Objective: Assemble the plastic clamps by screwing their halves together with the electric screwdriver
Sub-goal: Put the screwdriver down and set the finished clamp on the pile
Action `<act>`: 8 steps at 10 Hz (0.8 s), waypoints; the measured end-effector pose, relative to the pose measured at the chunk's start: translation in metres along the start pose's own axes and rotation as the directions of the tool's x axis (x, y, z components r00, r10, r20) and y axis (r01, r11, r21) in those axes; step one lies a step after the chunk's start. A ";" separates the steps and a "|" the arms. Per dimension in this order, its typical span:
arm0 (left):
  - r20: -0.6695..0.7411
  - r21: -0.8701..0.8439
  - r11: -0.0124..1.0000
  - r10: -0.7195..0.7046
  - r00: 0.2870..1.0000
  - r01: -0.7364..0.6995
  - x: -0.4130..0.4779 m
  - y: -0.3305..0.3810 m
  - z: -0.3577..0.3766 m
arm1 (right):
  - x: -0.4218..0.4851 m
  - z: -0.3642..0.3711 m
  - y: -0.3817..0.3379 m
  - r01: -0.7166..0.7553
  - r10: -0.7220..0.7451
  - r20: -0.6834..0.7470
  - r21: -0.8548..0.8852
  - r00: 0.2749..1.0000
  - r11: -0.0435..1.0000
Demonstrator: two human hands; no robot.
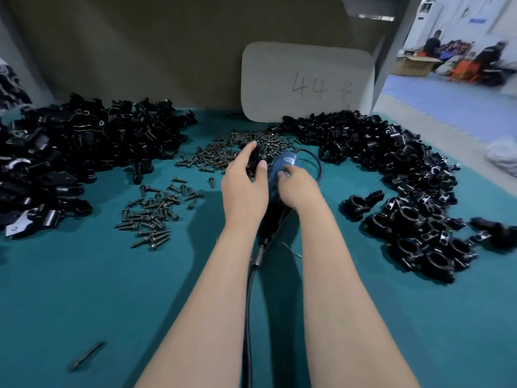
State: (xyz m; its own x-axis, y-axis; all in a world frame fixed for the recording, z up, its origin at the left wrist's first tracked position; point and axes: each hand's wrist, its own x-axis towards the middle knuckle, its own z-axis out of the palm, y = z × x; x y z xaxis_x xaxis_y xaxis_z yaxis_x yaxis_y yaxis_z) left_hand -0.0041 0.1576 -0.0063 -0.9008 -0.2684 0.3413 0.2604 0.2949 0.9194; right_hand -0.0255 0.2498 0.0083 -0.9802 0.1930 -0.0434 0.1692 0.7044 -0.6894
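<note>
Teal cloth covers the worktop [84,289], seen from above with my two bare forearms reaching into the middle of the frame. My left hand [244,189] holds a small black clamp piece [253,163], its fingers [249,151] curled over the top and the thumb pressed against the near side. My right hand [298,189] grips the blue electric screwdriver [284,163] just beside it, fingers wrapped round the body. Its black cable [248,303] runs down between my arms to the bottom edge.

Just beyond my hands lies a heap of dark screws [223,154], with a smaller scatter of screws [152,214] at centre left. A big pile of black clamp parts [84,141] fills the upper left. A second pile of ring-shaped black clamps [405,197] curves down the right side. A white board [307,79] marked "4.4" leans against the back wall at upper centre. A single dark rod [85,357], blurred, lies at lower left.
</note>
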 end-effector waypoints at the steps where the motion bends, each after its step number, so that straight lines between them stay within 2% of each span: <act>1: 0.145 0.017 1.000 0.015 0.989 -0.018 0.001 0.020 0.030 | -0.007 -0.034 0.012 0.020 0.054 -0.216 0.328 0.975 0.945; 2: 0.330 0.020 0.999 0.031 0.944 -0.039 -0.011 0.037 0.070 | -0.017 -0.069 0.029 0.073 0.124 -0.417 0.426 0.900 0.902; 3: 0.496 -0.009 0.999 -0.026 0.868 0.035 -0.034 0.051 0.106 | -0.026 -0.094 0.044 0.114 0.148 -0.585 0.386 0.798 0.915; 4: 0.616 0.071 0.994 -0.111 0.780 0.085 -0.053 0.047 0.133 | -0.027 -0.102 0.055 0.112 0.140 -0.600 0.363 0.787 0.925; 5: 0.651 0.144 0.988 -0.140 0.746 0.059 -0.065 0.045 0.138 | -0.025 -0.101 0.064 0.089 0.155 -0.564 0.380 0.811 0.921; 6: 0.636 0.032 0.987 -0.140 0.759 0.155 -0.059 0.045 0.141 | -0.022 -0.098 0.067 0.103 0.167 -0.583 0.401 0.795 0.910; 7: 0.527 -0.111 0.981 -0.079 0.846 0.161 -0.045 0.051 0.129 | -0.019 -0.093 0.060 0.164 0.162 -0.615 0.438 0.772 0.884; 8: 0.300 -0.322 0.911 -0.158 0.941 0.256 -0.022 0.055 0.100 | -0.015 -0.079 0.041 0.195 0.150 -0.576 0.493 0.804 0.848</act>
State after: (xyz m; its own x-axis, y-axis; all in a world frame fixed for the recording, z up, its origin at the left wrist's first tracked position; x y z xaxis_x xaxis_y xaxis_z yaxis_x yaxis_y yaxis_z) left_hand -0.0051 0.2713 0.0168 -0.9928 -0.0242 0.1174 0.1192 -0.0954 0.9883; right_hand 0.0040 0.3295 0.0376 -0.7033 0.6541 0.2784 -0.0985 0.2982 -0.9494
